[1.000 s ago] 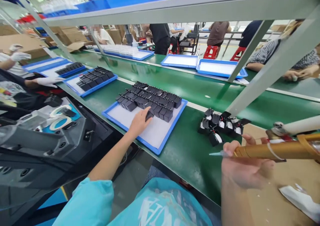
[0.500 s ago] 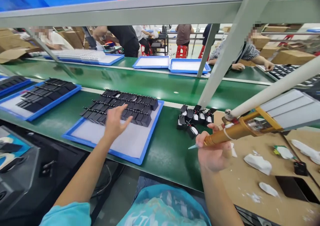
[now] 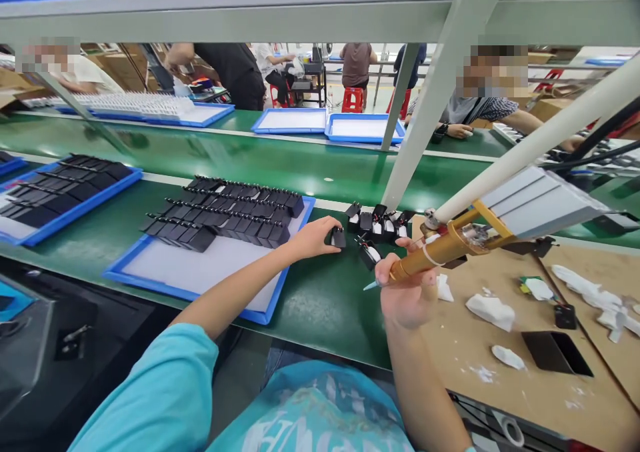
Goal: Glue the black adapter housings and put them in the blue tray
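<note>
My left hand (image 3: 316, 239) is closed on a small black case (image 3: 339, 238) just right of the tray, thumb and fingertips at its sides. In my right hand (image 3: 409, 300) is a dispensing gun (image 3: 421, 259) with a gold-coloured barrel and a pale blue nozzle pointing left. My right fingers wrap around the barrel, and the nozzle tip is over the green bench, touching nothing. Between the hands and slightly beyond them, several open black cases (image 3: 379, 225) with white insides stand grouped. One open case (image 3: 371, 253) lies tilted near the nozzle.
A blue-rimmed tray (image 3: 257, 316) bears rows of closed black cases (image 3: 250, 215). Another tray (image 3: 45, 234) stands left. A slanted white post (image 3: 425, 99) and a pale tube (image 3: 525, 152) cross the right side. White scraps (image 3: 493, 311) lie on brown board. Other people work beyond.
My left hand has moved right from above the tray's cases and closed on a black case by the open group. My right hand still holds the dispensing gun. The view has shifted slightly right.
</note>
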### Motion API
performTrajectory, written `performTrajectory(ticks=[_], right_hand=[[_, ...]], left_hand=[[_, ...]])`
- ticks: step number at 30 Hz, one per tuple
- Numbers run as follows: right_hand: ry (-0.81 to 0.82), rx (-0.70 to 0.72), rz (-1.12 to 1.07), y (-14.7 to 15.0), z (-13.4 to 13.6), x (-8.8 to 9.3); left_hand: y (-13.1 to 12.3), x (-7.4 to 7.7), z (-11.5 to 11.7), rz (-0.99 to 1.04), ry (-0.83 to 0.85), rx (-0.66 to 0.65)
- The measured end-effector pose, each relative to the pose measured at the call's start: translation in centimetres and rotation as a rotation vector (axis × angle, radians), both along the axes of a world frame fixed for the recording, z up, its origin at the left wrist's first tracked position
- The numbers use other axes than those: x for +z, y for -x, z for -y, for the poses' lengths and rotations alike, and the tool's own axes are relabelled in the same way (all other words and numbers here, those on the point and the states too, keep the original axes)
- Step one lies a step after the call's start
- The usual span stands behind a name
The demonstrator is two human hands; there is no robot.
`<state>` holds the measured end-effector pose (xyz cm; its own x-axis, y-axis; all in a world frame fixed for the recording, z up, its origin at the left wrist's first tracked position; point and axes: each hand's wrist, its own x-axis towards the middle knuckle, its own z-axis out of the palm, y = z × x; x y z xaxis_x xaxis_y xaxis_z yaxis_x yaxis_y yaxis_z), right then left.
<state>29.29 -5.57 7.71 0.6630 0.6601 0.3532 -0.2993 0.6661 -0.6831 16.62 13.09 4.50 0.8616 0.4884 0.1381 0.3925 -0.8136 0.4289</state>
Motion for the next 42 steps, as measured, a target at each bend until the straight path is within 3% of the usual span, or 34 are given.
performTrajectory(ticks=[5, 10, 18, 28, 31, 37, 42], right_hand=[[-0.039, 0.040, 0.009, 0.2, 0.1, -0.1], [-0.055, 0.046, 0.016, 0.3, 0.1, 0.0], [-0.072, 0.059, 0.020, 0.8, -0.1, 0.4], [-0.097, 0.090, 0.045, 2.2, -0.7, 0.7], [-0.075, 0.091, 0.057, 2.7, -0.8, 0.7], [-0.061, 0.105, 0.069, 3.3, -0.7, 0.8], [-0.056, 0.090, 0.096, 3.2, -0.6, 0.8]], left_hand=[[5.2, 1.3, 4.1, 0.015, 0.262, -0.095], [7.4, 1.1, 8.5, 0.018, 0.344, -0.171], [7.0, -2.6, 11.5, 0.370, 0.529, 0.291], [6.1, -6.1, 15.2, 0.326, 0.064, 0.378], [5.8, -5.7, 15.5, 0.330, 0.096, 0.411], [5.8, -3.3, 16.0, 0.368, 0.161, 0.386], [5.9, -2.7, 16.1, 0.406, 0.138, 0.348]])
